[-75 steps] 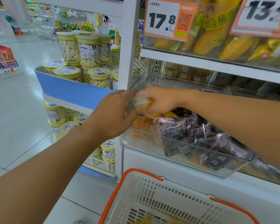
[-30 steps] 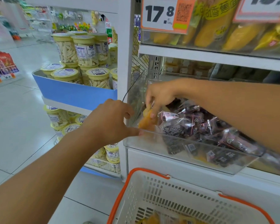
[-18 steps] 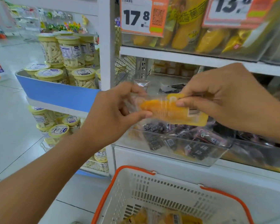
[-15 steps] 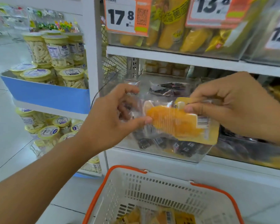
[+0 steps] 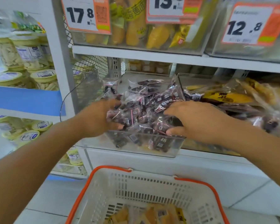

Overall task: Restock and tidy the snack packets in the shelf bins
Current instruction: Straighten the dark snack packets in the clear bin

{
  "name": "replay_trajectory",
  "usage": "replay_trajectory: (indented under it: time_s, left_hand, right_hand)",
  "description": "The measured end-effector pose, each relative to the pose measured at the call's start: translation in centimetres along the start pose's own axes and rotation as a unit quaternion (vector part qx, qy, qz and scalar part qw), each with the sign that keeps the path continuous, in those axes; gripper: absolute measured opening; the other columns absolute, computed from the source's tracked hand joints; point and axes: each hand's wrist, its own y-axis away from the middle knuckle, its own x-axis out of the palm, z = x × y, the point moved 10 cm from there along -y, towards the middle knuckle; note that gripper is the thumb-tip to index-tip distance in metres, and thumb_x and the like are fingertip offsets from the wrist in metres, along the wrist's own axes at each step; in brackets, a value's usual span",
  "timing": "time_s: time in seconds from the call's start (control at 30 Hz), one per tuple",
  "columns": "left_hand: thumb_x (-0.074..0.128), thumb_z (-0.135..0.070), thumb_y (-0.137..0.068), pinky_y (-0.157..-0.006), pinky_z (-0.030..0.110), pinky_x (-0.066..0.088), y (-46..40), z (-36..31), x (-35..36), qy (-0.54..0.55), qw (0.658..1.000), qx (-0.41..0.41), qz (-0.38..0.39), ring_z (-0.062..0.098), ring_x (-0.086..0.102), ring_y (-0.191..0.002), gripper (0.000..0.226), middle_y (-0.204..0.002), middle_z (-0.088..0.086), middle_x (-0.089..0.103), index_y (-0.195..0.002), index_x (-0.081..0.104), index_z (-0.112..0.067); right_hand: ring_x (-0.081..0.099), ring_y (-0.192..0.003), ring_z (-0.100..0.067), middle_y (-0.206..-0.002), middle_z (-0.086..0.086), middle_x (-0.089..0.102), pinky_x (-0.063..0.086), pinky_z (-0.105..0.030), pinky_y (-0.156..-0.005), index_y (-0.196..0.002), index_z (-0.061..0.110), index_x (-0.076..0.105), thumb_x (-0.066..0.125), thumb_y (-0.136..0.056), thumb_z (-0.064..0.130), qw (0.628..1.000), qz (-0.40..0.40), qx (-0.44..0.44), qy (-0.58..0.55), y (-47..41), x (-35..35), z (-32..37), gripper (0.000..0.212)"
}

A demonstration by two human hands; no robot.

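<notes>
A clear plastic bin (image 5: 145, 145) on the middle shelf is heaped with small dark purple snack packets (image 5: 152, 101). My left hand (image 5: 95, 118) presses against the left side of the heap, its fingertips buried among the packets. My right hand (image 5: 199, 120) lies spread over the right side, thumb along the bin's front rim. Neither hand lifts a packet. Below my arms sits a white basket with an orange rim (image 5: 152, 189), with several orange snack packets (image 5: 153, 215) at its bottom.
To the right, a neighbouring bin holds yellow and orange packets (image 5: 229, 97). The shelf above carries bins of yellow snacks (image 5: 136, 28) behind price tags. Left of the white upright (image 5: 58, 62), jars with yellow lids (image 5: 44, 78) fill a blue-edged shelf.
Both hands held an orange packet stretched between them above the bin; it is out of my hands now. Both hands have dropped onto the dark packets. The view has shifted right.
</notes>
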Motion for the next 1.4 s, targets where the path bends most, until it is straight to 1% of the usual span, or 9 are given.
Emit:
replay_trajectory:
  time_s: [0.1,0.23,0.47,0.63,0.83,1.03,1.17,1.3,1.4]
  left_hand:
    - [0.078,-0.052,-0.074,-0.104,0.036,0.04,-0.8,2.2,1.2,-0.01,0.996,-0.059,0.063,0.026,0.052,-0.124,0.086,-0.146,0.001,0.047,-0.147,0.038,-0.031]
    - [0.079,-0.049,-0.075,-0.065,0.03,0.038,-1.5,2.9,1.1,0.007,0.998,-0.042,0.05,0.02,0.052,-0.072,0.04,-0.076,0.0,0.055,-0.073,0.049,-0.022]
    - [0.089,-0.023,-0.068,-0.07,0.037,0.048,1.5,4.3,-8.9,-0.091,0.964,-0.025,-0.247,0.027,0.058,-0.084,0.037,-0.092,-0.002,0.062,-0.092,0.061,-0.03]
    - [0.083,-0.031,-0.074,-0.086,0.042,0.048,1.1,4.9,-6.1,-0.19,0.967,-0.041,-0.163,0.031,0.06,-0.105,0.051,-0.116,0.001,0.066,-0.12,0.061,-0.028]
    - [0.059,-0.039,-0.083,-0.107,0.041,0.032,2.1,2.8,-7.0,0.041,0.97,0.044,-0.234,0.027,0.036,-0.135,0.072,-0.149,0.003,0.039,-0.149,0.033,-0.028]
    - [0.077,-0.062,-0.068,-0.106,0.056,0.04,-1.4,-0.3,1.2,0.021,0.996,0.049,-0.075,0.034,0.041,-0.136,0.101,-0.153,0.005,0.036,-0.148,0.017,-0.049]
    - [0.093,-0.04,-0.056,-0.09,0.046,0.052,-2.8,0.1,1.1,0.018,0.995,-0.001,-0.099,0.028,0.059,-0.111,0.1,-0.129,0.002,0.059,-0.138,0.037,-0.031]
    - [0.098,-0.032,-0.05,-0.091,0.044,0.052,-3.0,1.9,-0.5,0.042,0.99,-0.052,-0.128,0.029,0.062,-0.107,0.098,-0.118,0.004,0.065,-0.133,0.048,-0.02]
    - [0.098,-0.03,-0.051,-0.094,0.046,0.049,-2.1,2.7,-3.3,-0.006,0.981,-0.071,-0.181,0.035,0.058,-0.11,0.093,-0.12,0.01,0.063,-0.131,0.051,-0.019]
  right_hand:
    - [0.056,-0.119,-0.018,-0.134,0.005,0.057,0.052,-0.039,-0.094,-0.148,0.035,0.038,0.066,-0.09,0.053,0.998,0.057,-0.007,0.002,-1.4,0.8,0.7,0.066]
    - [0.053,-0.074,-0.011,-0.08,0.007,0.059,0.052,-0.04,-0.075,-0.089,0.027,0.062,0.073,-0.084,0.05,0.995,0.096,0.005,0.01,-3.0,1.5,0.8,0.026]
    - [0.061,-0.082,-0.017,-0.073,0.009,0.064,0.035,-0.041,-0.087,-0.08,0.025,0.069,0.077,-0.082,0.049,0.998,-0.048,0.038,0.03,-2.8,-1.7,2.0,0.025]
    - [0.067,-0.07,-0.011,-0.069,0.006,0.073,0.056,-0.036,-0.078,-0.075,0.021,0.079,0.079,-0.082,0.03,0.964,-0.212,-0.052,-0.15,-6.8,-7.0,4.9,0.011]
    - [0.063,-0.063,0.008,-0.067,0.015,0.07,0.056,-0.025,-0.075,-0.079,0.016,0.082,0.084,-0.08,0.022,0.925,-0.193,-0.028,-0.326,-14.2,-2.5,3.7,0.006]
    - [0.061,-0.078,-0.003,-0.092,0.004,0.072,0.049,-0.026,-0.077,-0.097,0.014,0.078,0.08,-0.081,0.01,0.922,-0.114,-0.03,-0.368,-13.8,-1.4,3.3,0.016]
    - [0.064,-0.065,0.003,-0.075,0.011,0.07,0.047,-0.013,-0.066,-0.089,0.014,0.077,0.068,-0.093,0.02,0.953,-0.117,-0.002,-0.281,-8.1,-4.6,0.5,0.012]
    - [0.061,-0.066,-0.023,-0.071,-0.006,0.065,0.06,-0.042,-0.071,-0.082,0.001,0.068,0.053,-0.102,0.025,0.974,0.183,0.02,-0.131,-4.2,2.5,0.7,0.035]
    - [0.06,-0.077,-0.025,-0.08,-0.003,0.056,0.055,-0.037,-0.068,-0.09,0.011,0.061,0.058,-0.098,0.021,0.99,0.131,0.045,0.016,-5.5,3.5,0.7,0.013]
